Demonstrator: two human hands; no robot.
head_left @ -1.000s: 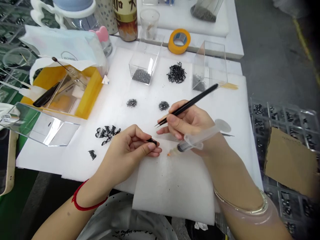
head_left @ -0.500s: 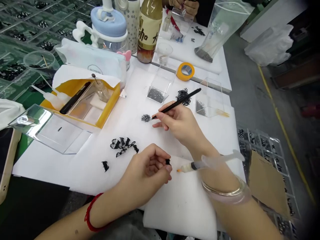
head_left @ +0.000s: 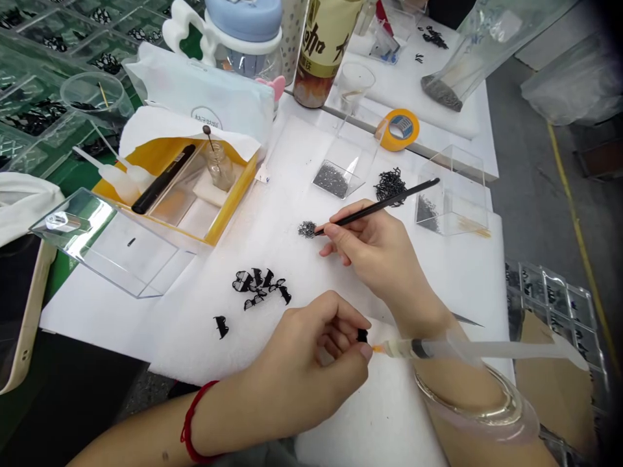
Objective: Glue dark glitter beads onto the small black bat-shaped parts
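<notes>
My right hand (head_left: 374, 246) is closed around a slim black pen-like tool (head_left: 403, 196). Its tip touches the edge of a small heap of tiny dark bits (head_left: 306, 228) on the white foam sheet. Between thumb and forefinger of my left hand (head_left: 316, 360) is a small black piece (head_left: 362, 335), mostly covered by the fingers. Close by, a syringe (head_left: 399, 349) with an orange tip extends across my right forearm. Left of the hands lie several black bat-shaped pieces (head_left: 257, 285), with a single black piece (head_left: 221, 326) apart from them.
Behind the hands stand clear boxes of fine bits (head_left: 331, 178) (head_left: 428, 211), a heap of black curls (head_left: 389, 185) and orange tape (head_left: 400, 128). To the left are a yellow box (head_left: 233, 201), a clear lid (head_left: 111, 250) and a phone (head_left: 19, 311). A bottle (head_left: 316, 71) stands at the back.
The camera view has shifted, so the table things sit farther right and the far bench is partly cropped. Both hands keep their holds, and the tool tip is still at the heap.
</notes>
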